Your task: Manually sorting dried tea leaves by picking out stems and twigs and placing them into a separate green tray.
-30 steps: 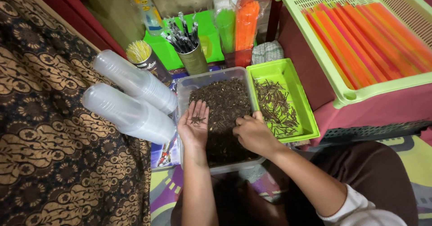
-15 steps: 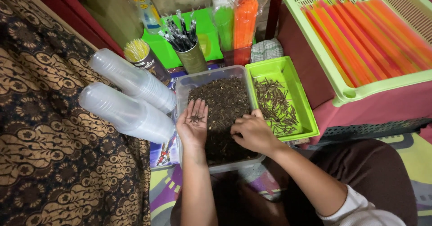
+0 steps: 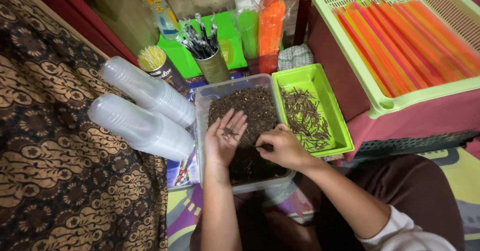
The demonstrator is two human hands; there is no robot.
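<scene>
Tray: lime green. Basket: pale green. Straws: orange, yellow. Cloth: black with gold floral pattern. Cups: clear.

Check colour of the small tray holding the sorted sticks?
Bright lime green tray, seen clearest in the head view.

The person has two bare arms that come up from the bottom of the view. The left hand has no glove, no ring and no watch. The right hand is bare too. The left arm shows no sleeve at all. The right arm is bare up to a white cloth sleeve pushed up near the elbow. The person wears dark brown cloth over the lap.
</scene>
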